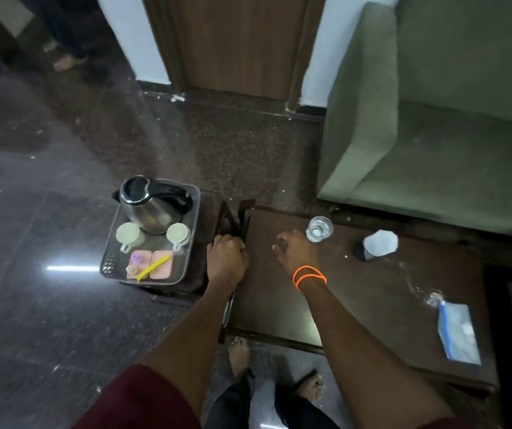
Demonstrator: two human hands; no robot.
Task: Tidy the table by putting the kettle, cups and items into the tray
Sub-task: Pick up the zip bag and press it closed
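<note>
Head view, looking down. A translucent grey plastic tray (194, 218) with rounded corners and a perforated patch at one corner rests on a low dark stand left of the wooden table (357, 292). Inside the tray, at its far end, stands a stainless-steel kettle (152, 209), conical, with a black lid and black handle. Just in front of it sit two pale ceramic cups (129, 235) (179, 235), one on each side, each with a small handle. At the near end lie two pink rectangular packets (151, 264) side by side; a yellow strip (152, 267) lies diagonally across them.

The left hand (227, 258) is at the table's left edge, fingers curled around a dark, flat object (236, 218) that rises from that edge; its nature cannot be told. The right hand (295, 252), with two orange cords at the wrist, hovers low over the dull brown tabletop, fingers relaxed and slightly spread, holding nothing.

On the table: a clear drinking glass (319, 229) just beyond the right hand, a dark cylindrical object with a white angular top (375, 246), and a blue-and-white packet (459, 332) near the right end. A green upholstered sofa (434, 119) stands behind.
</note>
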